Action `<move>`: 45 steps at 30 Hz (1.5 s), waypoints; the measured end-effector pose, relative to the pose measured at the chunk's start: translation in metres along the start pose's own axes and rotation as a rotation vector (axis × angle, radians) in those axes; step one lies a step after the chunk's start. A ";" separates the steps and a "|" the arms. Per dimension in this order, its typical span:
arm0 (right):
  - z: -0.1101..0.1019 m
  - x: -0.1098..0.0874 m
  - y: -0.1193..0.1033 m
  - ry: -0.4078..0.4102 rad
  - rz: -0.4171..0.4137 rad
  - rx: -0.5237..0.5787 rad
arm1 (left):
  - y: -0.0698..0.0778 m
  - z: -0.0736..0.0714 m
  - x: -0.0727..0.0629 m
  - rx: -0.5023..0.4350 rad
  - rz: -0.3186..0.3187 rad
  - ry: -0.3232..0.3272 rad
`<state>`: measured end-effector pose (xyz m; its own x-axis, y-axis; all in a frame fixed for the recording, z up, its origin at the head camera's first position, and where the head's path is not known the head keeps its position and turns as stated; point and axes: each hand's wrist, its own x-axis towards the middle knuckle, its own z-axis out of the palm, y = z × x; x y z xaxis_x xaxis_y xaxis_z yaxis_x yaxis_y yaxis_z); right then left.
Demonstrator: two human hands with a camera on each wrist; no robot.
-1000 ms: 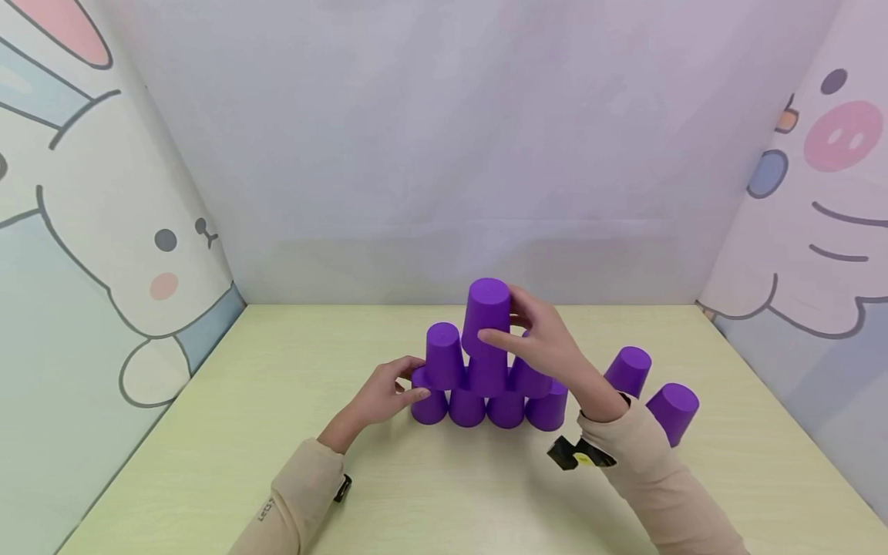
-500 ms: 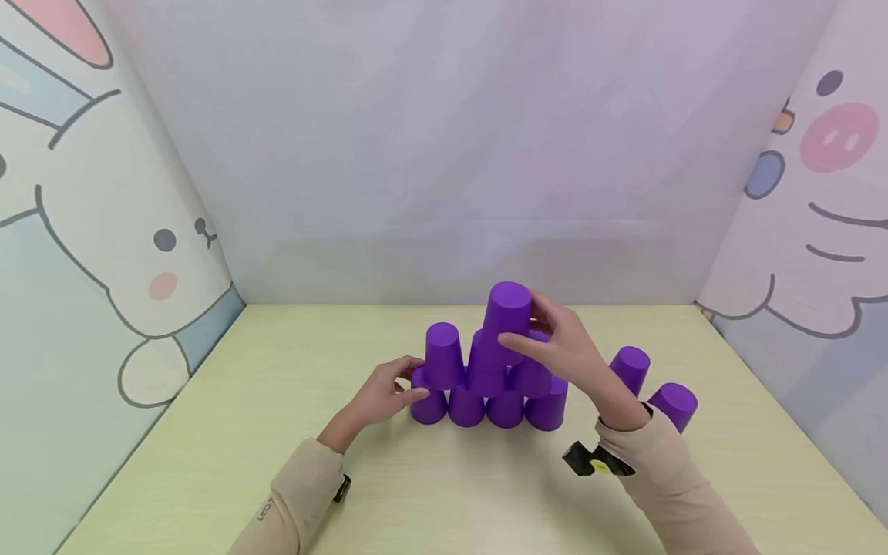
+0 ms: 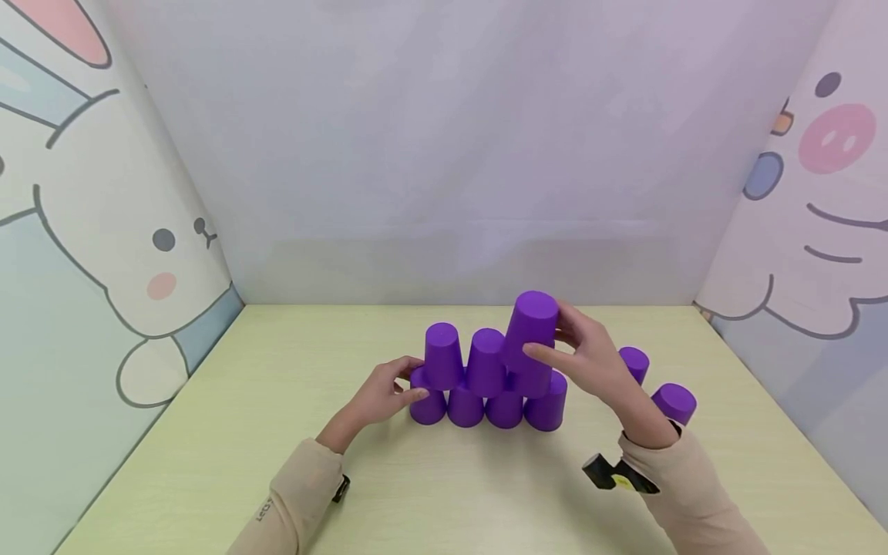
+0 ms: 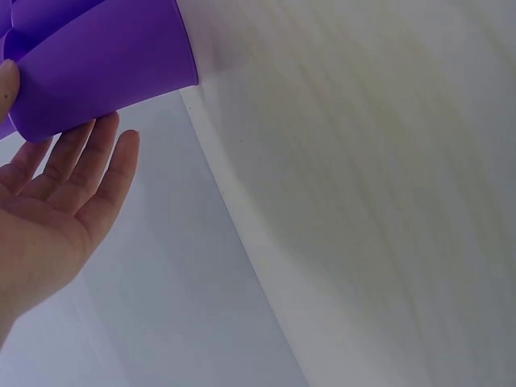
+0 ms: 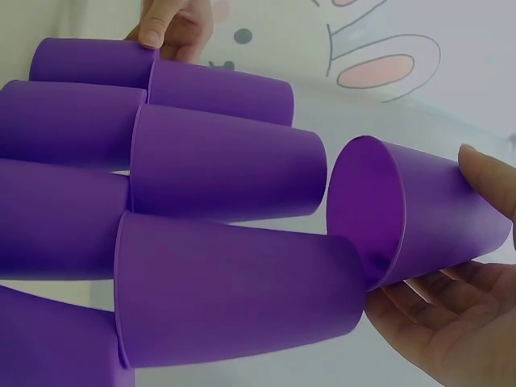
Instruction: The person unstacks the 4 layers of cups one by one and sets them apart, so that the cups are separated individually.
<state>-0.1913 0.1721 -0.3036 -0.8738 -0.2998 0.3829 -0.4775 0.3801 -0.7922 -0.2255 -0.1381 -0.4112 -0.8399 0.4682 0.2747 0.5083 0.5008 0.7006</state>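
Held cup (image 3: 530, 327), stacked cup (image 3: 533, 384) partly hidden

Across to the right goes the purple tapered plastic cup (image 3: 533, 327)!
The right hand (image 3: 588, 356) has swept it sideways and a touch lower in the head view, from before the middle upside-down purple cup of the upper row (image 3: 487, 366) to before the right-end purple cup of that row (image 3: 533, 383). Out pops the middle one's top, while the right-end one slips mostly behind! The two loose purple cups (image 3: 674, 399) lose more to the right arm (image 3: 645, 420).
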 end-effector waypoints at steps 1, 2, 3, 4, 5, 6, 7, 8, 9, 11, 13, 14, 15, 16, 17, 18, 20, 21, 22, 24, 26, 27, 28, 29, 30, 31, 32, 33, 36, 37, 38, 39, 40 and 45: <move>-0.001 -0.001 0.000 0.005 0.003 -0.008 | 0.000 0.000 0.000 0.001 -0.002 -0.001; -0.003 -0.003 0.000 0.011 0.005 -0.011 | 0.000 0.000 0.000 0.001 -0.005 -0.002; -0.004 -0.004 0.000 0.018 0.001 -0.014 | 0.000 0.000 0.000 0.003 -0.008 -0.004; -0.005 -0.005 0.000 0.025 -0.002 -0.018 | 0.000 0.000 0.000 0.004 -0.010 -0.004; -0.007 -0.006 0.001 0.032 -0.008 -0.023 | 0.000 0.000 0.000 0.003 -0.013 -0.006; -0.009 -0.007 0.001 0.040 -0.013 -0.029 | 0.000 0.000 0.000 0.000 -0.018 -0.006; -0.010 -0.009 0.002 0.048 -0.015 -0.034 | 0.000 0.001 0.000 -0.003 -0.019 -0.006; -0.012 -0.010 0.003 0.054 -0.017 -0.036 | 0.000 0.001 0.000 -0.005 -0.022 -0.007; -0.014 -0.011 0.004 0.059 -0.015 -0.043 | 0.000 0.001 0.000 -0.006 -0.022 -0.008; -0.017 -0.013 0.006 0.069 -0.009 -0.054 | -0.001 0.001 0.000 -0.008 -0.023 -0.008; -0.020 -0.015 0.008 0.075 -0.002 -0.066 | -0.001 0.002 0.000 -0.007 -0.024 -0.007; -0.022 -0.016 0.008 0.077 -0.001 -0.071 | -0.001 0.002 0.000 -0.007 -0.024 -0.007; -0.023 -0.017 0.009 0.081 -0.002 -0.075 | -0.001 0.002 0.000 -0.007 -0.024 -0.006; -0.025 -0.018 0.009 0.083 -0.004 -0.077 | 0.000 0.002 0.000 -0.006 -0.023 -0.006; -0.026 -0.019 0.010 0.085 -0.005 -0.080 | 0.000 0.002 0.000 -0.006 -0.023 -0.005; -0.027 -0.019 0.010 0.088 -0.006 -0.082 | 0.000 0.002 -0.001 -0.008 -0.022 -0.005; -0.029 -0.021 0.011 0.094 -0.008 -0.084 | 0.000 0.001 -0.001 -0.009 -0.022 -0.006; -0.030 -0.022 0.011 0.096 -0.006 -0.087 | 0.000 0.001 -0.001 -0.009 -0.022 -0.006; -0.031 -0.022 0.011 0.099 -0.005 -0.090 | 0.000 0.001 -0.001 -0.009 -0.022 -0.006; -0.033 -0.023 0.011 0.103 0.000 -0.096 | 0.000 0.001 -0.001 -0.010 -0.022 -0.007; -0.034 -0.024 0.012 0.105 0.009 -0.106 | 0.000 0.001 -0.001 -0.009 -0.024 -0.008; -0.035 -0.025 0.012 0.105 0.012 -0.112 | 0.000 0.001 -0.001 -0.008 -0.025 -0.009; -0.036 -0.025 0.012 0.106 0.013 -0.119 | 0.000 0.001 -0.001 -0.007 -0.024 -0.010; -0.037 -0.026 0.012 0.107 0.016 -0.126 | 0.000 0.001 -0.001 -0.006 -0.024 -0.011; -0.038 -0.026 0.012 0.110 0.017 -0.132 | 0.000 0.001 -0.001 -0.005 -0.025 -0.011; -0.039 -0.027 0.012 0.112 0.016 -0.134 | 0.000 0.001 -0.001 -0.003 -0.026 -0.011; -0.040 -0.027 0.012 0.116 0.016 -0.137 | 0.000 0.001 -0.001 -0.004 -0.026 -0.012; -0.042 -0.028 0.012 0.120 0.016 -0.139 | 0.000 0.001 -0.001 -0.004 -0.029 -0.012; -0.045 -0.031 0.014 0.132 0.019 -0.143 | 0.000 0.001 -0.001 -0.007 -0.035 -0.013; -0.046 -0.031 0.014 0.135 0.020 -0.148 | 0.001 0.001 -0.002 -0.007 -0.037 -0.014; -0.047 -0.032 0.015 0.138 0.022 -0.155 | 0.001 0.001 -0.002 -0.008 -0.039 -0.014; -0.048 -0.033 0.016 0.140 0.023 -0.159 | 0.001 0.001 -0.002 -0.008 -0.041 -0.013; -0.050 -0.034 0.016 0.142 0.025 -0.164 | 0.001 0.001 -0.002 -0.008 -0.041 -0.013; -0.056 -0.038 0.020 0.157 0.040 -0.188 | 0.001 0.000 -0.002 -0.002 -0.042 -0.015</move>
<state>-0.1729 0.2406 -0.3075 -0.8887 -0.1471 0.4342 -0.4385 0.5493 -0.7113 -0.2234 -0.1381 -0.4108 -0.8575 0.4576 0.2353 0.4723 0.5185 0.7128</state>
